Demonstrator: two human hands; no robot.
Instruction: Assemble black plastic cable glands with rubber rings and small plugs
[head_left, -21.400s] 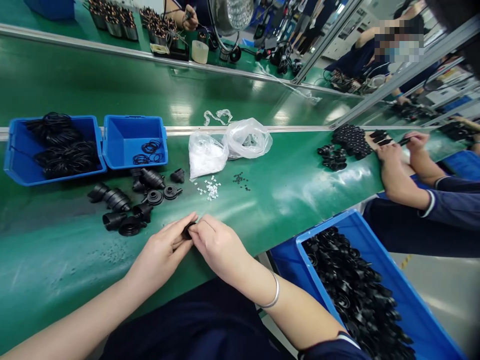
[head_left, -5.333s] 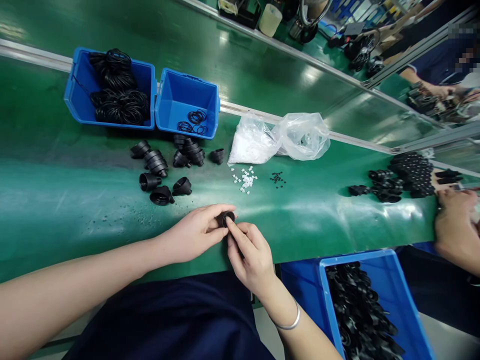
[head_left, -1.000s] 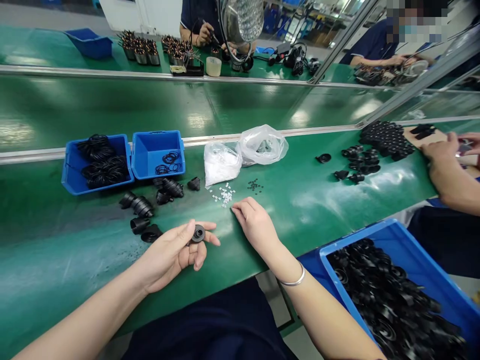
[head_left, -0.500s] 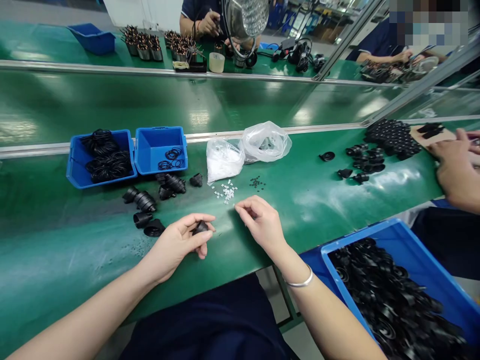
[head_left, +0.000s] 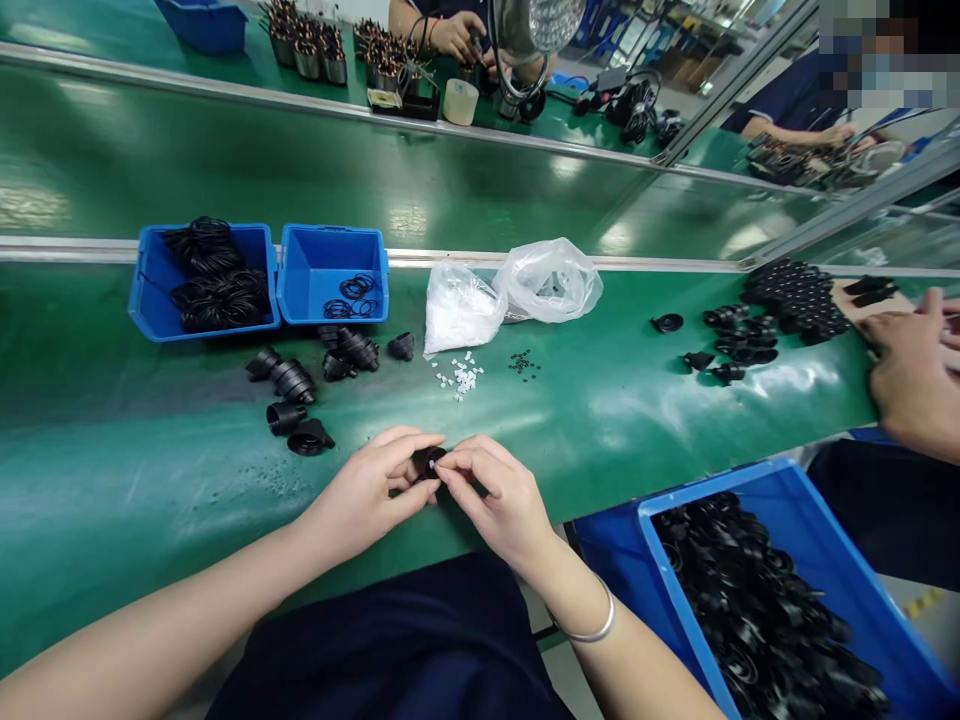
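Near the front edge of the green belt worktop [head_left: 150,480], just left of centre, a small round black rubber part [head_left: 429,462] is held between both hands. The left hand [head_left: 364,490] cradles it in curled fingers, while the right hand [head_left: 495,490] grips it with its fingertips. Its round opening faces the right hand, and its long axis seems to lie roughly level across the worktop, though the fingers hide much of it. Much stock lies about: black funnel-shaped rubber parts [head_left: 292,385] towards the left, thin black rubber rings [head_left: 352,295] in a small blue plastic bin [head_left: 330,250], and a deep heap of black rubber parts [head_left: 750,610] in a blue plastic crate [head_left: 712,488] off the front edge. Whether that heap is finished work cannot be told.
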